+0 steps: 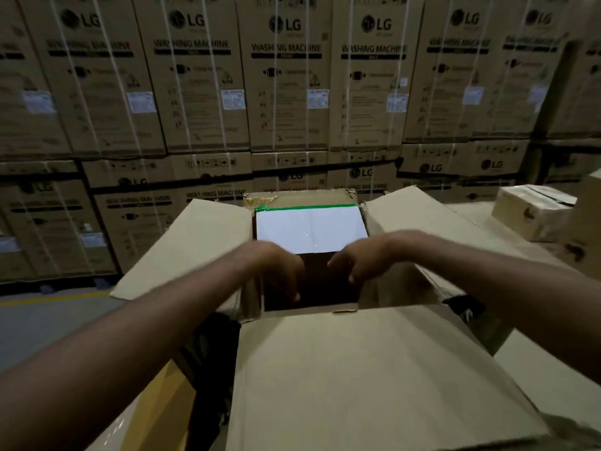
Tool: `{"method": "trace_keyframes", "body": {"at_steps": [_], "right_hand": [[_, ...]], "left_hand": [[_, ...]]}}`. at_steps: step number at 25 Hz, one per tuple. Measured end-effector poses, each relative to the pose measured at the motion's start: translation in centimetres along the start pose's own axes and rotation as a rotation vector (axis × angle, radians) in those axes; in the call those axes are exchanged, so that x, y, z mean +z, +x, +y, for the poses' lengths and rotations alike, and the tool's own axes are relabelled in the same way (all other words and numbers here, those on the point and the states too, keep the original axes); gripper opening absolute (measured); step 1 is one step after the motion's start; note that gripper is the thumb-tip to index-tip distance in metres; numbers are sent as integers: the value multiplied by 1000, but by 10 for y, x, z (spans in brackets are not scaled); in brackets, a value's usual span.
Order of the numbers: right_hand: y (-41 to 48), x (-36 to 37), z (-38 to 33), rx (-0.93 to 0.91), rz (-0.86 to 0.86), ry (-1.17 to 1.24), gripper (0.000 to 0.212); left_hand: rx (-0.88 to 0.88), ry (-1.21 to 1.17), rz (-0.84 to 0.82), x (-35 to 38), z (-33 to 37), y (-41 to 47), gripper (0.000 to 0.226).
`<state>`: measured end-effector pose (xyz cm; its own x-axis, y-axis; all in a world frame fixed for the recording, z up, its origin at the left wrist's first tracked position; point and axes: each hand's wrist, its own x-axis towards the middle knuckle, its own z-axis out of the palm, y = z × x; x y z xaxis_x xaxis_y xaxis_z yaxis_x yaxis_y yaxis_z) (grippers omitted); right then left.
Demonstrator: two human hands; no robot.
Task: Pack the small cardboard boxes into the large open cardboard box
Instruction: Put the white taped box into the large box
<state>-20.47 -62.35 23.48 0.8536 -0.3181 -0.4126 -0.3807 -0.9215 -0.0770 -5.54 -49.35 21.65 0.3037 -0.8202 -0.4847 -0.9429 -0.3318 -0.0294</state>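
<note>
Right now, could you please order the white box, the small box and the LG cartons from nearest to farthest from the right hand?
1. White box, just beyond the right hand, inside the large box.
2. Small box, off to the right.
3. LG cartons, stacked at the back.

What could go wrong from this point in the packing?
1. The gap in the large box, on the near side of the white-topped box, is in deep shadow; whatever is lowered there may jam unseen.
2. The left hand and right hand are both blurred at that narrow opening, so fingers could get pinched against the walls.
3. The side flaps splay loosely and might fold in over the opening.
</note>
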Motion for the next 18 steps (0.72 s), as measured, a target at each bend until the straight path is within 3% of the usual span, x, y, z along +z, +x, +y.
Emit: {"method": "trace_keyframes", "body": {"at_steps": [3, 5, 8, 14, 18], "right_hand": [[45, 31, 11, 71, -181, -82, 88], [67, 42, 27, 130, -132, -114, 94], [78, 36, 47, 175, 38, -168, 98], [63, -25, 65, 85, 462, -232, 91], [100, -63, 91, 116, 490, -177, 93]], "left_hand": [[-133, 136, -99, 31, -13, 48, 75], [-183, 155, -97, 37, -17, 62, 97], [-177, 211, 41, 21, -21, 61, 119], [-232, 144, 407, -40, -34, 51, 106], [-283, 71, 497, -72, -56, 81, 98]]}}
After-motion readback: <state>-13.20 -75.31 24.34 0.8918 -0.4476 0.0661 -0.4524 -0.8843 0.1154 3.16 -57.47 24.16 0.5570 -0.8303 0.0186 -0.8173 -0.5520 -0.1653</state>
